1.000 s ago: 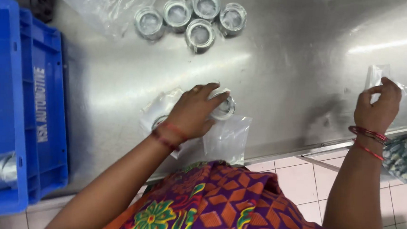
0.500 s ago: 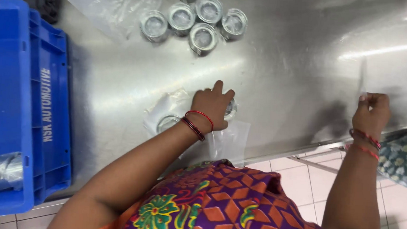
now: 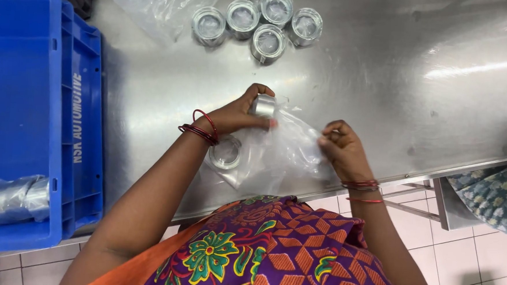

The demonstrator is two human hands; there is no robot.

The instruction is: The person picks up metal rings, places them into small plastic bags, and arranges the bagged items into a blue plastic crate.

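My left hand (image 3: 237, 113) grips a shiny metal ring (image 3: 263, 106), lifted just above the steel table (image 3: 384, 68). My right hand (image 3: 341, 148) pinches the edge of a clear plastic bag (image 3: 291, 147) that lies between both hands, close to the ring. A second metal ring wrapped in clear plastic (image 3: 225, 153) rests on the table under my left wrist. Red bangles sit on both wrists.
Several wrapped metal rings (image 3: 254, 20) stand grouped at the far side, next to a large clear plastic sheet (image 3: 156, 4). A blue plastic crate (image 3: 30, 107) fills the left, holding a wrapped bundle (image 3: 8, 198). The table's front edge runs near my body.
My left hand has picked a ring up off the table. My right hand has come in from the far right to the middle and now holds the bag beside the ring.
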